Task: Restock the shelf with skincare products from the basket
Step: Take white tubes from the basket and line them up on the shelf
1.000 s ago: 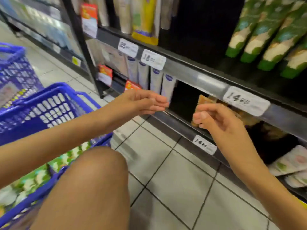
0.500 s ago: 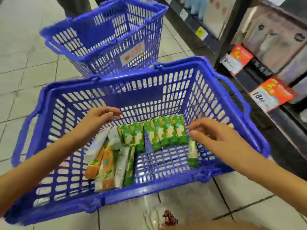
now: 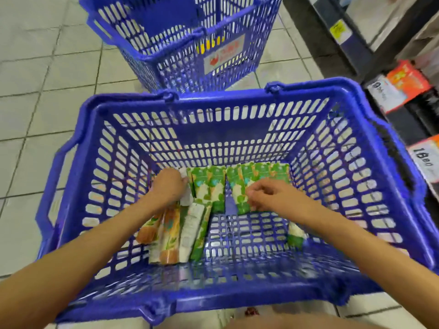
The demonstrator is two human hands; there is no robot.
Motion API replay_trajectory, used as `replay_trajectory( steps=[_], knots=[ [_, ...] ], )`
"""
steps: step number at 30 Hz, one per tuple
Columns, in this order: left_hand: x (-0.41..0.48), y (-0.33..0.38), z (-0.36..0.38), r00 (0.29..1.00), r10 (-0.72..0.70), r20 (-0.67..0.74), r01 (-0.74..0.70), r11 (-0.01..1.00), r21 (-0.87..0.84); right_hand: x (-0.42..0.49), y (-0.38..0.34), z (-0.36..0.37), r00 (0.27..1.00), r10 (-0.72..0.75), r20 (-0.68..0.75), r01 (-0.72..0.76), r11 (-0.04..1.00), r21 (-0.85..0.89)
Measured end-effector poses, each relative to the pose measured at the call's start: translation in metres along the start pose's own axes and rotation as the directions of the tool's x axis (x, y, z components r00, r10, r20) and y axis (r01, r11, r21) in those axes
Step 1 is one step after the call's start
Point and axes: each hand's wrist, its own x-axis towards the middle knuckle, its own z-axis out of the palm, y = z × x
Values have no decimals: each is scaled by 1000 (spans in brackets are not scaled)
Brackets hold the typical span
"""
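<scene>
We log two blue baskets on floor: near basket (image 3: 237,97) stocked, far basket (image 3: 180,55) behind it. Back row: six green tubes (image 3: 215,184). Front left: two orange tubes (image 3: 169,230), one pale tube (image 3: 190,229), one green-sided tube (image 3: 202,236). One lone green tube (image 3: 295,236) under right forearm. Left hand (image 3: 169,186) fingers curl round white tube (image 3: 186,198); right hand (image 3: 266,195) fingers pinch green row. Shelf (image 3: 351,51) at right.

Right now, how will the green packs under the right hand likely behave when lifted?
The green packs look flat and thin: probably light, bendy. Lying flat in the basket, they shouldn't roll. Packed edge to edge, one may drag neighbours.
</scene>
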Motion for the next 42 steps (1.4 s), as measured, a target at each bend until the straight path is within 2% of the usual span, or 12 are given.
replay_trajectory(
  steps=[6, 8, 11, 16, 20, 25, 27, 31, 35, 37, 39, 42],
  knots=[
    [3, 26, 19, 987, -54, 151, 26, 982, 186, 22, 1, 37, 973, 100, 206, -85, 993, -80],
    [1, 33, 18, 965, -138, 221, 93, 974, 205, 27, -2, 45, 951, 159, 264, -123, 981, -149],
    [8, 35, 13, 958, -121, 259, 69, 978, 199, 36, -6, 58, 898, 250, 362, -177, 959, -223],
    [27, 2, -15, 921, 53, 385, -27, 997, -74, 47, -12, 94, 790, 416, 450, -325, 907, -268],
    [32, -18, -17, 859, 55, 509, 151, 923, -354, 57, -19, 124, 729, 551, 408, -525, 831, -183],
    [22, -19, -25, 876, 10, 482, 345, 684, -642, 64, -13, 156, 760, 572, 308, -586, 809, -57],
    [19, -7, -30, 840, 86, 536, 426, 506, -750, 61, -2, 166, 803, 560, 203, -583, 809, 73],
    [12, 11, -44, 787, 128, 603, 568, 231, -790, 65, -7, 153, 936, 350, 20, -349, 924, 159],
    [6, 14, -53, 684, 255, 683, 723, -110, -682, 62, -18, 105, 964, 266, 3, -247, 891, 381],
    [-1, 21, -49, 680, 267, 683, 728, -137, -672, 54, -16, 76, 947, 318, 40, -293, 807, 513],
    [-10, 33, -45, 662, 277, 696, 740, -94, -666, 42, -14, 49, 940, 332, 75, -306, 726, 617],
    [-22, 50, -43, 631, 332, 702, 756, -58, -652, 31, -13, 22, 937, 340, 85, -307, 678, 668]
  ],
)
